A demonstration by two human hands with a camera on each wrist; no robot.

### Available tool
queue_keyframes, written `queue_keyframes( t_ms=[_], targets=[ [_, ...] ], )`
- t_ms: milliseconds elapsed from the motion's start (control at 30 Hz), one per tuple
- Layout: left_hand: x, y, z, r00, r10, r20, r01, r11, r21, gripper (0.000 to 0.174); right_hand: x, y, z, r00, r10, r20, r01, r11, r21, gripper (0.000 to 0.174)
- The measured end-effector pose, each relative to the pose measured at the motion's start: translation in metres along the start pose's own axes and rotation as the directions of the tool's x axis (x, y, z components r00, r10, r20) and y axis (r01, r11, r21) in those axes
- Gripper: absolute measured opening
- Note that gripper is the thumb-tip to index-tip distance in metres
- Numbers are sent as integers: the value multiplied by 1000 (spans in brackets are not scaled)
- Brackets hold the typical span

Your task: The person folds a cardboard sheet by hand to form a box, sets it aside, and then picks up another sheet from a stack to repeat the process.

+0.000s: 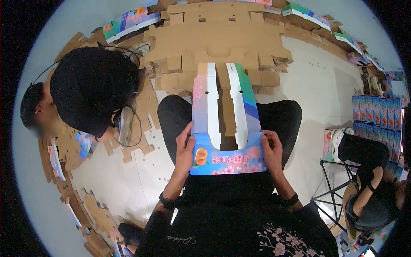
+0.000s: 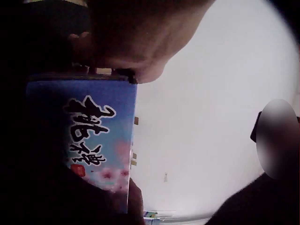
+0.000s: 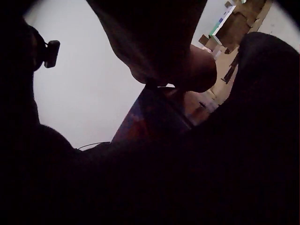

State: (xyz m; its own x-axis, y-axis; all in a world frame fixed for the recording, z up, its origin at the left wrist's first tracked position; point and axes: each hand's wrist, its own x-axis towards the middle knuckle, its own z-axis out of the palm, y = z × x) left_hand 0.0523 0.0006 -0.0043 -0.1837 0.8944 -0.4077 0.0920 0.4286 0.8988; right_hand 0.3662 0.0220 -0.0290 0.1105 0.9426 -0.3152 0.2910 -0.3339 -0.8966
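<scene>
A printed cardboard fruit box (image 1: pixel 227 160), blue and pink with peaches and blossoms, lies across the seated person's lap in the head view. Its white-edged top flaps fold inward, leaving a long gap down the middle that shows brown cardboard inside. At the near left corner the left hand (image 1: pixel 184 149) grips the box side, thumb over the top. Opposite it, the right hand (image 1: pixel 273 150) holds the near right corner in the same way. The left wrist view shows a blue box panel (image 2: pixel 89 136) with large black characters. Much of the right wrist view is dark.
Flattened brown cardboard (image 1: pixel 214 32) covers the floor ahead. A person in black (image 1: pixel 94 90) bends forward at the left. On the right are stacked printed boxes (image 1: pixel 376 111), a folding stool frame (image 1: pixel 329 188) and another seated person (image 1: pixel 372 205).
</scene>
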Motion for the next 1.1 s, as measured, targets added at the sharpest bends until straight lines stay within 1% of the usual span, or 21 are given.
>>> queue_keyframes(
  t_ms=[67, 100, 167, 200, 233, 300, 367, 433, 467, 500, 533, 600, 667, 700, 733, 767, 833, 867, 967, 1000, 1100],
  targets=[
    [4, -2, 5, 1000, -25, -6, 24, 984, -176, 49, 7, 11, 6, 992, 127, 6, -126, 987, 103, 41],
    [4, -3, 4, 998, -56, 20, 59, 979, -196, 51, 9, 5, 6, 959, 255, 127, -278, 937, 213, 43],
    [2, -3, 3, 990, -117, 73, 131, 964, -232, 55, 14, -7, 5, 807, 433, 401, -573, 738, 356, 48],
    [-1, 10, 1, 983, -156, 93, 174, 956, -236, 57, 14, -11, 3, 827, 402, 392, -543, 751, 376, 51],
    [-3, 7, 0, 989, -108, 101, 128, 967, -220, 57, 12, -14, 1, 847, 370, 381, -511, 763, 397, 55],
    [-7, -2, -5, 994, -9, 112, 30, 982, -188, 57, 12, -23, -1, 884, 298, 360, -442, 783, 438, 63],
    [-7, 5, -12, 986, 73, 149, -47, 984, -174, 59, 11, -50, -12, 954, 131, 270, -236, 883, 406, 67],
    [-7, 19, -20, 971, 147, 189, -116, 979, -166, 63, 5, -90, -22, 982, -49, 183, -9, 952, 305, 73],
    [-5, 35, -23, 960, 264, 89, -269, 962, 52, 69, 1, -113, -28, 978, -148, 146, 113, 968, 222, 77],
    [3, 53, -29, 894, 443, 63, -446, 867, 225, 70, -2, -134, -35, 962, -246, 120, 230, 964, 132, 82],
    [12, 69, -37, 861, 508, 23, -496, 827, 264, 74, -5, -152, -45, 923, -365, 124, 371, 928, -31, 85],
    [29, 110, -58, 723, 687, -69, -586, 663, 466, 88, -7, -183, -63, 801, -568, 190, 596, 727, -339, 93],
    [38, 172, -62, 541, 835, -103, -743, 531, 406, 107, -15, -208, -75, 745, -604, 283, 664, 628, -406, 95],
    [49, 173, -70, 541, 840, -42, -753, 506, 422, 119, -18, -216, -80, 713, -619, 330, 696, 572, -434, 96],
    [54, 172, -69, 668, 742, -45, -710, 655, 259, 116, -22, -219, -83, 689, -634, 352, 717, 522, -462, 92],
    [56, 173, -68, 777, 630, -17, -626, 775, 90, 114, -24, -223, -90, 691, -611, 386, 719, 522, -459, 91],
    [54, 187, -69, 779, 616, 118, -627, 763, 155, 97, -23, -231, -103, 697, -574, 429, 715, 519, -467, 89],
    [49, 191, -67, 782, 596, 180, -622, 761, 185, 89, -23, -233, -106, 713, -571, 407, 700, 546, -461, 88],
    [34, 199, -57, 813, 478, 333, -583, 671, 459, 53, -21, -239, -122, 686, -575, 445, 722, 467, -510, 90],
    [34, 189, -33, 736, 626, 259, -614, 778, -136, 30, -20, -244, -127, 690, -572, 443, 717, 458, -526, 92],
    [37, 195, -35, 680, 626, 380, -651, 755, -78, 25, -14, -248, -140, 652, -622, 433, 741, 402, -538, 89]
  ],
)
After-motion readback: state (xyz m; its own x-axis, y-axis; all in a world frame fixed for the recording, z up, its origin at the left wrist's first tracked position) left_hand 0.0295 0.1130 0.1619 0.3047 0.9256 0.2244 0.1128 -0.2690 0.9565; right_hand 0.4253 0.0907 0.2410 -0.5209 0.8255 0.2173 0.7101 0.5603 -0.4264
